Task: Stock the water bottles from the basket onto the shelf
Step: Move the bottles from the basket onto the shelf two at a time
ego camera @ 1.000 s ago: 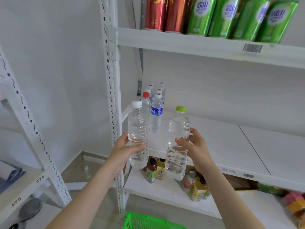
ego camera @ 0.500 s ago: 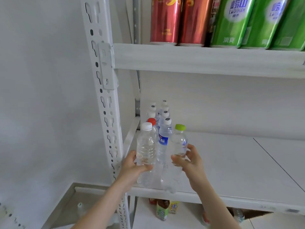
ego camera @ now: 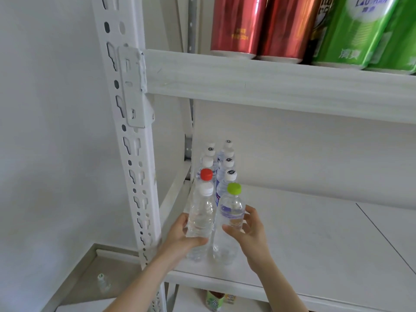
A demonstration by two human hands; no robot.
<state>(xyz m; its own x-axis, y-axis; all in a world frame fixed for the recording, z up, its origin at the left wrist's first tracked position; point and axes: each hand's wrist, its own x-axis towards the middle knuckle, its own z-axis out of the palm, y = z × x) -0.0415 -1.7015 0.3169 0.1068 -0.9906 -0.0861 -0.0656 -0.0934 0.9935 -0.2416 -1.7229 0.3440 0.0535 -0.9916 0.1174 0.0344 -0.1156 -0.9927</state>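
My left hand [ego camera: 180, 236] grips a clear water bottle with a white cap [ego camera: 201, 218], which stands at the left front of the white shelf [ego camera: 315, 239]. My right hand [ego camera: 248, 231] holds a clear bottle with a green cap [ego camera: 231, 212] right beside it. Both bottles are upright with their bases on or just at the shelf board. Behind them stand two rows of water bottles: a red-capped bottle [ego camera: 206, 174] and several white-capped ones [ego camera: 229, 176]. The basket is out of view.
A perforated white upright post [ego camera: 132, 154] stands just left of my left hand. The shelf above [ego camera: 270, 84] carries red cans [ego camera: 236, 25] and green cans [ego camera: 351, 30]. Small drink bottles [ego camera: 215, 300] show on the shelf below. A single bottle [ego camera: 102, 281] stands on the floor at left.
Both hands have carried their bottles up from in front of the shelf edge and set them down behind the front edge, next to the standing rows. The camera has moved closer.
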